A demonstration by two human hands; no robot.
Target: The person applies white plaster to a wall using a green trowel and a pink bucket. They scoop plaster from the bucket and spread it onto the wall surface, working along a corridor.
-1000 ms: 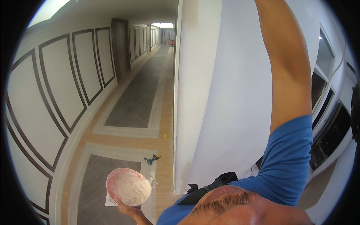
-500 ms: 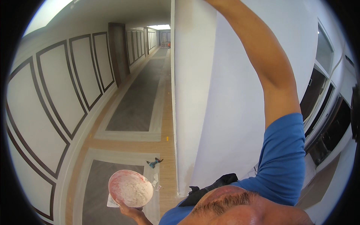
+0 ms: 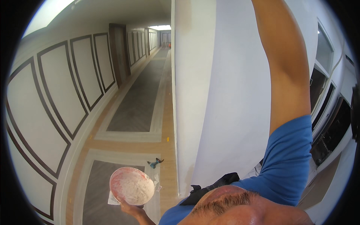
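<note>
In my left hand (image 3: 129,208), low in the view, is a round pinkish-red bowl (image 3: 118,182). My fingers are closed on its near rim, and the rest of the grip is hidden under it. Whitish paste, like filler, coats the inside of the bowl. My right arm, in a blue sleeve, reaches up along the pale wall (image 3: 236,93) and leaves the picture at the top. The right hand itself is out of sight, so whatever it holds or touches does not show.
A teal-and-black power tool (image 3: 154,163) lies on the floor beyond the bowl, near scraps of white paper or plastic (image 3: 156,182). A long corridor with a grey-panelled floor (image 3: 131,101) runs ahead, past dark-framed wall panels (image 3: 62,86). The wall's vertical edge (image 3: 173,93) stands beside it.
My right arm has swung to the right and straightened upward. The bowl in my left hand has barely shifted.
</note>
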